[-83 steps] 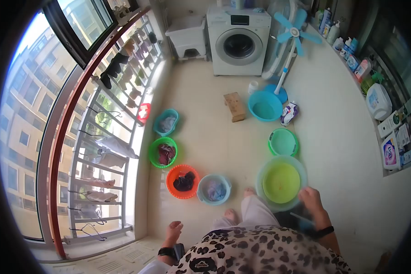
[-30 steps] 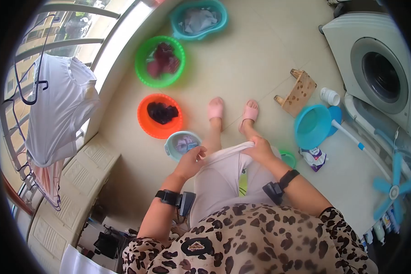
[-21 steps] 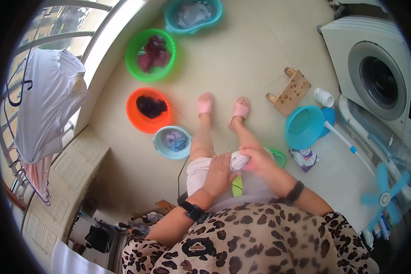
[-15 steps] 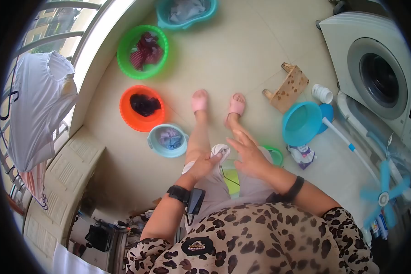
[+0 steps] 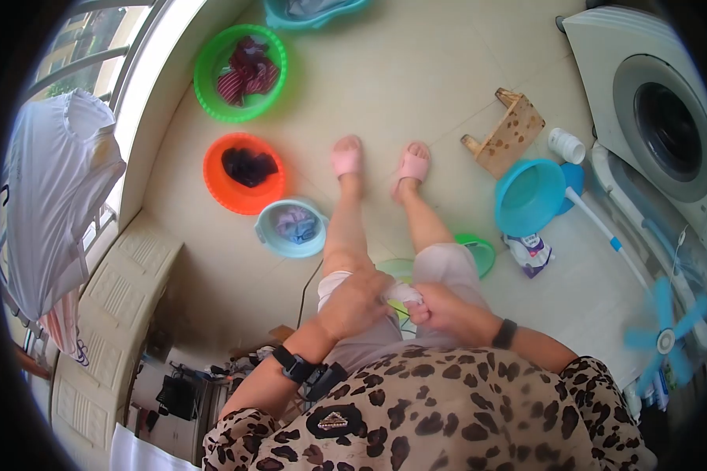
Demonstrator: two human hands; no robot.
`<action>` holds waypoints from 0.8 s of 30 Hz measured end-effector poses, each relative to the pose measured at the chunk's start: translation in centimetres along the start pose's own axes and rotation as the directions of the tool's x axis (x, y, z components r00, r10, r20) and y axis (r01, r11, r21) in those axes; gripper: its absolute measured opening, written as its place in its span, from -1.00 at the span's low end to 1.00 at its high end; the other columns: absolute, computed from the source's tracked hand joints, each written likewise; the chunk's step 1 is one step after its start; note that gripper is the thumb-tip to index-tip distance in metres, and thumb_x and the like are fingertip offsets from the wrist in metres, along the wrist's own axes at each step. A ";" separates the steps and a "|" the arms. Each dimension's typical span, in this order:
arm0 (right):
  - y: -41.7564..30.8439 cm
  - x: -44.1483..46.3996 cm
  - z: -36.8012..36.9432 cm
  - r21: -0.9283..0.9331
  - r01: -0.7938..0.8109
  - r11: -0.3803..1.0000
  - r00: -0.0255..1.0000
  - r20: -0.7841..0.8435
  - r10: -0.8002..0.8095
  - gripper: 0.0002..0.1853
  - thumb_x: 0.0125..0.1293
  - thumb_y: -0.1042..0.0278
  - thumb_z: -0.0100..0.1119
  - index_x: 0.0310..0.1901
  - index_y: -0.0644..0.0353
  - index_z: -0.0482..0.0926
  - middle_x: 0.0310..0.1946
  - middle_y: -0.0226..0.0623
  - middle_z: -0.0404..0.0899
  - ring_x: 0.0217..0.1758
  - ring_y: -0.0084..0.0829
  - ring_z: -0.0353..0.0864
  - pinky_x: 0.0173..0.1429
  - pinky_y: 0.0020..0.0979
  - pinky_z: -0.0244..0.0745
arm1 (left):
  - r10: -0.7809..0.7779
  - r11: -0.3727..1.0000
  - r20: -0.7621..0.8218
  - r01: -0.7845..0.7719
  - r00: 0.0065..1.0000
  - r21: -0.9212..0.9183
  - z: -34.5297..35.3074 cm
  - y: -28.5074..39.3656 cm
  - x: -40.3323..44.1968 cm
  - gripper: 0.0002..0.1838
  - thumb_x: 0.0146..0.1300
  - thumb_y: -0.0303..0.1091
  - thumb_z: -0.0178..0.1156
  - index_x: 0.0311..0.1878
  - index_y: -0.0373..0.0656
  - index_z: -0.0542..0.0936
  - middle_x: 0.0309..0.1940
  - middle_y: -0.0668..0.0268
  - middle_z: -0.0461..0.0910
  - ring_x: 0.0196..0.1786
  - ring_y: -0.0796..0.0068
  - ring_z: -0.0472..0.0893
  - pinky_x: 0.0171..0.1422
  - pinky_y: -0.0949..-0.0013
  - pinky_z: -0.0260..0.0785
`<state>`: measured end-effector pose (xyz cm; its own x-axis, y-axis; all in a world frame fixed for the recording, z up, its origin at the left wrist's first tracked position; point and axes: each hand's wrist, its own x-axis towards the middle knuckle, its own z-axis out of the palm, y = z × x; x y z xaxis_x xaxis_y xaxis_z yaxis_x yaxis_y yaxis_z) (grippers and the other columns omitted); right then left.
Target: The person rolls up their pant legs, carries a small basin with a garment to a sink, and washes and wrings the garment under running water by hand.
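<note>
Both my hands are at my thighs, close together over the pale trousers (image 5: 449, 271). My left hand (image 5: 355, 304) lies closed around bunched trouser fabric at the left leg. My right hand (image 5: 441, 308) pinches the end of that same fabric (image 5: 403, 292), its fingers curled. The left trouser leg is pulled up to the knee, and the right one also ends near the knee. Pink slippers (image 5: 346, 161) are on my feet. Between my legs part of a yellow-green basin (image 5: 397, 269) shows, mostly hidden by my hands and legs.
At left stand a green basin (image 5: 205, 76), an orange basin (image 5: 214, 188) and a light blue basin (image 5: 271, 245), each with clothes. A wooden stool (image 5: 512, 137), blue basin (image 5: 528, 196), white bottle (image 5: 566, 146), detergent bag (image 5: 529, 255) and washing machine (image 5: 605, 55) are at right.
My right hand has gone from spread fingers to gripping the bunched fabric beside my left hand. Earlier the hands held the trousers wider apart, and the left trouser leg has since gone up.
</note>
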<state>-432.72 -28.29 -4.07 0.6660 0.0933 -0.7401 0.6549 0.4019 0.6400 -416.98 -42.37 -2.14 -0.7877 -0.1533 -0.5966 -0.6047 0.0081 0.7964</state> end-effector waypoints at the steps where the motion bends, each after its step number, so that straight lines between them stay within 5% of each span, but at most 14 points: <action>1: 0.5 0.2 0.3 0.122 -0.024 0.992 1.000 0.011 0.022 -0.85 0.33 0.36 -0.19 -0.25 0.17 0.40 -0.64 -0.43 0.29 -0.74 -0.68 0.13 -0.68 -0.60 0.01 | 0.026 0.998 -0.035 -0.025 0.999 0.052 0.9 0.4 -0.8 -0.43 -0.06 -0.35 0.34 0.07 -0.20 0.41 -0.06 0.04 0.46 -0.02 0.08 0.47 0.05 0.23 0.35; 4: 2.2 0.0 2.5 0.196 0.038 0.980 0.999 -0.042 -0.031 -0.86 0.34 0.40 -0.21 -0.21 0.22 0.37 -0.57 -0.35 0.36 -0.75 -0.63 0.15 -0.68 -0.59 0.02 | 0.025 0.994 -0.145 -0.009 0.989 0.113 2.9 -0.6 -0.8 -0.54 -0.11 -0.41 0.33 -0.05 -0.18 0.51 -0.23 0.12 0.55 -0.10 0.12 0.52 0.01 0.22 0.37; 6: 0.4 -0.3 2.0 -0.207 0.183 0.961 0.982 -0.014 -0.190 -0.80 0.33 0.33 -0.14 -0.10 0.21 0.38 -0.36 -0.16 0.51 -0.64 -0.58 0.33 -0.56 -0.54 0.26 | 0.004 0.999 -0.143 0.002 0.990 0.046 3.3 -2.5 -0.1 -0.60 -0.12 -0.45 0.32 -0.11 -0.20 0.55 -0.33 0.16 0.58 -0.20 0.20 0.57 -0.04 0.28 0.39; 7: -1.7 -1.5 2.1 -0.450 0.225 0.864 0.968 0.007 -0.249 -0.75 0.33 0.31 -0.12 -0.04 0.22 0.37 -0.27 -0.10 0.53 -0.57 -0.54 0.41 -0.48 -0.51 0.35 | -0.288 0.934 0.069 0.297 0.955 -0.199 4.3 -5.7 -0.5 -0.70 0.00 -0.51 0.29 -0.14 -0.20 0.56 -0.38 0.27 0.63 -0.32 0.40 0.59 -0.12 0.39 0.40; 9: -3.4 -1.9 2.3 -0.768 0.401 0.500 0.873 0.153 -0.464 -0.66 0.32 0.32 -0.07 0.08 0.26 0.34 -0.09 -0.06 0.52 -0.35 -0.49 0.51 -0.26 -0.47 0.45 | -0.433 0.575 0.206 0.445 0.877 -0.686 0.9 -4.9 0.4 -0.86 0.14 -0.37 0.25 -0.26 -0.22 0.62 -0.38 0.37 0.63 -0.29 0.57 0.57 -0.11 0.49 0.37; 10: -3.6 -1.1 2.4 -0.825 0.506 0.251 0.759 0.289 -0.583 -0.61 0.31 0.35 -0.05 0.14 0.29 0.31 0.00 -0.08 0.48 -0.20 -0.48 0.53 -0.12 -0.46 0.46 | -0.443 0.374 0.280 0.460 0.852 -0.806 -0.1 -5.4 0.2 -0.84 0.17 -0.35 0.24 -0.23 -0.21 0.63 -0.33 0.43 0.62 -0.25 0.64 0.54 -0.06 0.50 0.36; 11: -3.6 -0.4 2.6 -0.827 0.562 -0.018 0.623 0.437 -0.649 -0.56 0.31 0.38 -0.03 0.19 0.32 0.28 0.08 -0.09 0.45 -0.06 -0.47 0.55 0.01 -0.46 0.46 | -0.439 0.312 0.299 0.456 0.847 -0.833 -0.7 -5.5 0.0 -0.83 0.18 -0.35 0.24 -0.22 -0.21 0.62 -0.29 0.42 0.61 -0.22 0.63 0.54 -0.03 0.49 0.35; 13: -2.3 1.2 3.7 -0.789 0.599 0.140 0.694 0.424 -0.581 -0.50 0.25 0.33 0.05 0.22 0.26 0.27 0.06 -0.11 0.47 -0.03 -0.42 0.54 0.07 -0.43 0.42 | -0.428 0.183 0.340 0.449 0.837 -0.874 -1.7 -5.7 -0.4 -0.82 0.19 -0.35 0.24 -0.19 -0.22 0.62 -0.23 0.42 0.60 -0.17 0.61 0.53 0.04 0.48 0.33; 15: -0.5 4.2 3.9 -0.675 0.663 0.322 0.714 0.443 -0.542 -0.38 0.10 0.30 0.24 0.22 0.22 0.30 0.03 -0.18 0.50 -0.04 -0.42 0.54 0.04 -0.42 0.43 | -0.377 0.291 0.373 0.491 0.848 -0.821 -2.2 -5.6 -1.1 -0.81 0.17 -0.42 0.25 -0.14 -0.18 0.60 -0.16 0.39 0.59 -0.08 0.56 0.52 0.12 0.45 0.31; 16: -0.5 4.2 4.2 -0.725 0.623 0.294 0.751 0.449 -0.484 -0.34 0.05 0.29 0.28 0.22 0.22 0.30 0.02 -0.18 0.50 -0.03 -0.41 0.53 0.04 -0.43 0.42 | -0.352 0.344 0.390 0.505 0.851 -0.791 -2.4 -5.5 -1.6 -0.79 0.15 -0.45 0.26 -0.11 -0.16 0.59 -0.13 0.37 0.58 -0.04 0.53 0.52 0.16 0.43 0.31; 19: -0.6 4.4 5.4 -0.832 0.539 0.131 0.798 0.455 -0.394 -0.16 -0.17 0.25 0.44 0.23 0.21 0.29 -0.08 -0.18 0.52 -0.08 -0.36 0.54 0.00 -0.42 0.43 | -0.182 0.719 0.216 0.280 0.959 -0.636 -2.8 -4.4 -3.5 -0.73 0.12 -0.52 0.23 -0.07 -0.14 0.59 -0.05 0.37 0.53 0.06 0.51 0.47 0.18 0.40 0.30; 22: -0.1 4.1 6.6 -0.892 0.452 0.009 0.784 0.393 -0.481 -0.23 -0.23 0.27 0.46 0.11 0.20 0.38 -0.18 -0.15 0.54 -0.13 -0.26 0.54 -0.04 -0.36 0.43 | -0.225 0.882 0.223 0.296 0.948 -0.366 -3.4 -4.5 -4.5 -0.67 0.07 -0.58 0.21 -0.05 -0.12 0.58 -0.02 0.36 0.50 0.08 0.47 0.44 0.17 0.37 0.30; 24: 0.3 5.5 5.9 -0.862 0.477 -0.171 0.689 0.488 -0.535 -0.30 -0.26 0.26 0.48 0.01 0.20 0.41 -0.21 -0.12 0.54 -0.14 -0.20 0.54 -0.07 -0.33 0.43 | -0.276 0.864 0.291 0.369 0.916 -0.342 -4.9 -3.4 -4.6 -0.65 0.05 -0.58 0.22 -0.04 -0.13 0.58 -0.04 0.34 0.51 0.02 0.44 0.45 0.13 0.37 0.32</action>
<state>-426.76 -33.02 -6.79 0.2827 -0.5956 -0.7519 -0.1022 0.7607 -0.6410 -410.69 -46.51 -1.59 -0.5886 0.1449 -0.7953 -0.7735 -0.3871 0.5019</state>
